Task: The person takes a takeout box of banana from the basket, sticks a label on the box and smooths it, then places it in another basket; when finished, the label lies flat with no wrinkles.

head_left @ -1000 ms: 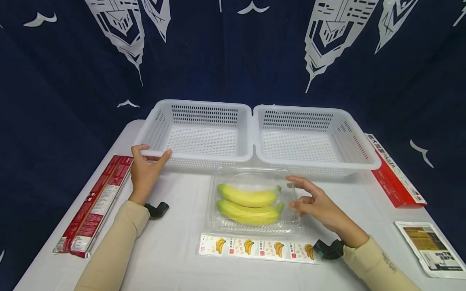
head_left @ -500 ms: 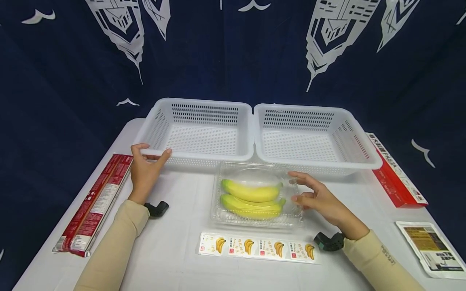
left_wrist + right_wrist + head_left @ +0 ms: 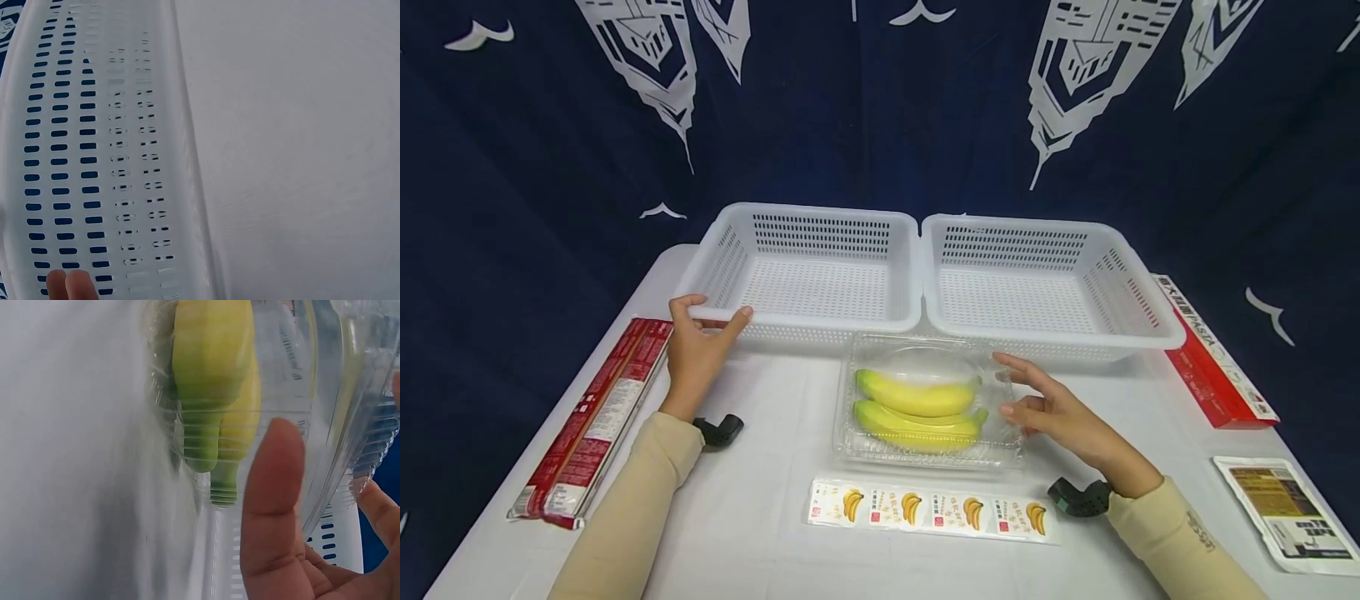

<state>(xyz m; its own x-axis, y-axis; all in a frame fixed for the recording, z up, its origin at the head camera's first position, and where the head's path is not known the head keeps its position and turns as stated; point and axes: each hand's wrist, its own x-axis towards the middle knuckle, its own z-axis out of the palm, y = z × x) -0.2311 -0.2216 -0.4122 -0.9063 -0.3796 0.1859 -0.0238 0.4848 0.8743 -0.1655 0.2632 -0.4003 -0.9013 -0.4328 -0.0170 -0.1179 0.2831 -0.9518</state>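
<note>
A clear plastic clamshell container [image 3: 925, 460] with two yellow-green bananas [image 3: 917, 393] inside sits mid-table, in front of the baskets. My right hand [image 3: 1067, 417] grips its right side, the thumb [image 3: 272, 506] in front and fingers at the far side in the right wrist view. On the left, my left hand [image 3: 696, 358] holds the front rim of the left white basket [image 3: 820, 323]. Two of its fingertips [image 3: 72, 286] show against the slotted wall in the left wrist view. A strip of banana-printed labels [image 3: 932, 512] lies flat in front of the container.
The right white basket [image 3: 1060, 340] stands beside the left one. Red packaged noodles [image 3: 598, 421] lie along the left table edge. A red and white pasta box [image 3: 1213, 358] and a flat white pouch [image 3: 1288, 512] lie at the right. Behind hangs a dark blue curtain [image 3: 865, 108].
The container with the bananas has shifted slightly away toward the baskets and right, my right hand moving with it. Over the last half second it barely moves. My left hand stays on the rim.
</note>
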